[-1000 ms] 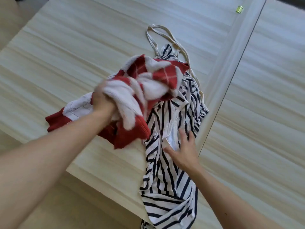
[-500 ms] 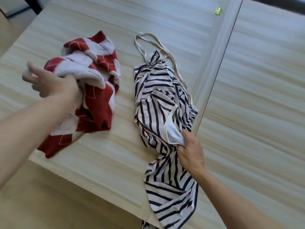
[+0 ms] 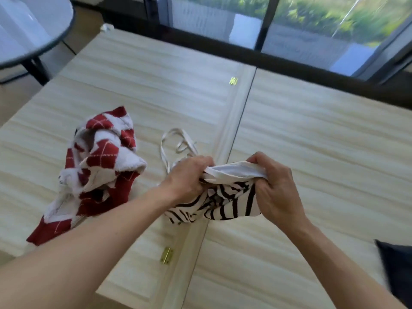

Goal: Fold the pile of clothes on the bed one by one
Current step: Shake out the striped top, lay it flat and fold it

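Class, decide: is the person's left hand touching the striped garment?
Touching. The head view shows the left hand gripping the striped garment, its fingers curled round the white edge.

No text, label, brand, number or sign is legible on anything here.

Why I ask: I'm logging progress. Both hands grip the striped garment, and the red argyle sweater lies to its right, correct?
No. The head view shows the left hand and right hand gripping the striped garment, but the red argyle sweater lies to its left, not right.
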Available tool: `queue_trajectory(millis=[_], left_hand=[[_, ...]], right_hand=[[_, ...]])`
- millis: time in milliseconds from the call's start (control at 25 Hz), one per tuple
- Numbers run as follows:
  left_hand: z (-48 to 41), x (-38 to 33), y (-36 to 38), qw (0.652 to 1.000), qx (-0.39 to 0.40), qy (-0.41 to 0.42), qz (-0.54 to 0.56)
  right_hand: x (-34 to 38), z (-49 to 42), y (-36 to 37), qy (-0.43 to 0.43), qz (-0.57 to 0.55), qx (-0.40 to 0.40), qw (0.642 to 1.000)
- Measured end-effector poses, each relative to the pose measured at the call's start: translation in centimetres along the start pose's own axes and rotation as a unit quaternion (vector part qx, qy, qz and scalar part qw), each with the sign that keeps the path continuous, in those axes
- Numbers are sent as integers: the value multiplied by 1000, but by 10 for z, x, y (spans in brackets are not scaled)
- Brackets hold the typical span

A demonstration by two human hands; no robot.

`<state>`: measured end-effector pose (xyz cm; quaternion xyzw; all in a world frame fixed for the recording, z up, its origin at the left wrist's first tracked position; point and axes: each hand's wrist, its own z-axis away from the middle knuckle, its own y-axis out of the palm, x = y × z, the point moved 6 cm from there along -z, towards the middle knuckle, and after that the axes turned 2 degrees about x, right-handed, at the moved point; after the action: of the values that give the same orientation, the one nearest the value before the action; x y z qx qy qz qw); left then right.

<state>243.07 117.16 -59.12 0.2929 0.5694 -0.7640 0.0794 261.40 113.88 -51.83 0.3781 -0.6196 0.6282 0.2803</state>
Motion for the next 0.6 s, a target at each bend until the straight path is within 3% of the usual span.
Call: queue_trajectory(millis=[120, 200, 360, 600], left_hand=[[3, -37, -65, 994, -37, -61, -82], [12, -87, -118, 992, -75, -51, -90], [33, -205, -243, 988, -149, 15, -34], [82, -380, -416, 970, -198, 140, -9]], right_hand=[[33, 3, -83, 2, 48, -57, 997], [64, 10, -139, -13, 116, -79, 990], [148, 27, -254, -33, 229, -136, 963], [298, 60, -430, -99, 251, -254, 929]])
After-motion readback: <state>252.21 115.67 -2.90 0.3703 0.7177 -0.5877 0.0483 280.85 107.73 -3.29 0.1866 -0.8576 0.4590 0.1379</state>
